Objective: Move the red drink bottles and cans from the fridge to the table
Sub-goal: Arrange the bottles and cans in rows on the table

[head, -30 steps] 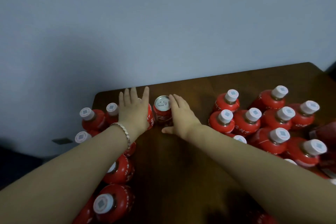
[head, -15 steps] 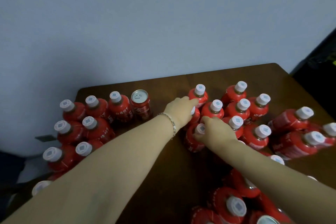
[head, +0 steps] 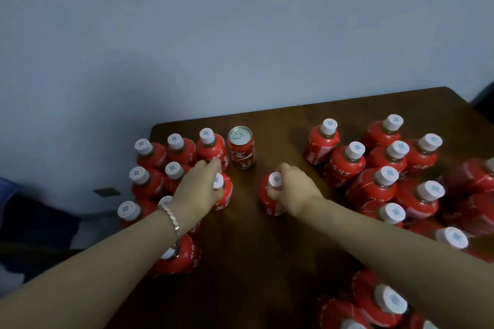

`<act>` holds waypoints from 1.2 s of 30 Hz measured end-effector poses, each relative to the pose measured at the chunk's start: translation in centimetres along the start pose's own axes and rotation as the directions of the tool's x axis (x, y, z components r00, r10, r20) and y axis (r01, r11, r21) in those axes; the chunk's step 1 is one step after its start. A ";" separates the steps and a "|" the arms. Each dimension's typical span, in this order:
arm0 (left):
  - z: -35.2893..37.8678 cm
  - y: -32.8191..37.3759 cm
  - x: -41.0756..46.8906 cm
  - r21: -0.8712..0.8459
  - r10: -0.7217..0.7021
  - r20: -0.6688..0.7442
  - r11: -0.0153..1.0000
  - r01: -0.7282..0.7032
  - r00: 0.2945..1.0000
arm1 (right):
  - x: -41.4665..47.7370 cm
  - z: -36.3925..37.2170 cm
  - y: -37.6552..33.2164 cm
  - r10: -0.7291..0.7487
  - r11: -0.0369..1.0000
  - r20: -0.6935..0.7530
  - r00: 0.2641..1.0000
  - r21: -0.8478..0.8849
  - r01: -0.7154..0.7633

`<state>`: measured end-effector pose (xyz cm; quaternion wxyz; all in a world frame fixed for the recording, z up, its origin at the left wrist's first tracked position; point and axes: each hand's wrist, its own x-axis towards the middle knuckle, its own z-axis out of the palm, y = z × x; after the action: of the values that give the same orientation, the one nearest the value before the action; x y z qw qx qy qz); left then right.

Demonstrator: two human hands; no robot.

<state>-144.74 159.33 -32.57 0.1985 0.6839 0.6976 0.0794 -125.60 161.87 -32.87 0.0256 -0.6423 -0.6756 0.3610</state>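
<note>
Many red drink bottles with white caps stand on a dark wooden table [head: 280, 262]. My left hand [head: 199, 188] is closed around one red bottle [head: 223, 193] beside the left cluster [head: 160, 160]. My right hand [head: 292, 189] grips another red bottle [head: 270, 195] near the table's middle. Both bottles are upright on the table. A red can [head: 240, 148] with a silver top stands just behind, between the two hands. A larger group of bottles [head: 385, 168] fills the right side.
A grey-blue wall runs behind the table's far edge. More bottles [head: 382, 304] crowd the near right corner and one [head: 179, 256] sits under my left forearm. Bare wood lies between my arms. A dark gap [head: 483, 96] shows at far right.
Both hands took a bottle each from the right group and carried them left; the left one now stands beside the left cluster, the right one mid-table. The camera view shifted left.
</note>
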 end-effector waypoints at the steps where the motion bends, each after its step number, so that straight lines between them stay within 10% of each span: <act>1: -0.1 -0.6 0.2 0.005 -0.006 -0.022 1.000 0.006 1.000 | 0.5 0.3 -1.0 -0.024 1.000 -0.004 1.000 0.009 0.024; 12: 2.2 -1.8 1.0 0.472 0.048 0.013 0.880 -0.048 0.999 | 2.6 3.0 -3.6 -0.059 0.990 0.025 0.998 0.132 0.056; 22: 3.2 -3.3 2.5 0.346 0.083 -0.057 0.937 -0.058 0.995 | 3.3 5.6 -3.6 0.000 0.954 -0.064 0.998 0.298 0.019; 26: 3.1 -3.3 2.7 0.279 0.040 -0.040 0.960 -0.027 0.998 | 2.4 4.6 -2.0 -0.023 0.953 0.126 0.992 0.301 -0.016; 30: 2.6 -1.0 1.7 0.315 -0.031 -0.082 0.948 0.055 0.996 | 0.4 2.7 0.2 -0.090 0.990 0.170 0.981 0.123 0.069; 33: 2.5 2.6 -0.3 0.357 0.194 -0.169 0.926 -0.123 0.966 | -2.1 1.0 2.3 -0.123 0.992 0.122 0.985 0.003 0.124; 36: 2.0 7.7 -3.1 0.102 0.252 0.036 0.962 -0.255 0.967 | -5.1 -1.4 5.6 -0.159 0.978 -0.066 0.985 -0.148 0.148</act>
<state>-136.88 156.35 -30.88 0.1580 0.7780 0.6052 0.0595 -119.23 157.51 -32.57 0.0336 -0.6019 -0.7458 0.2835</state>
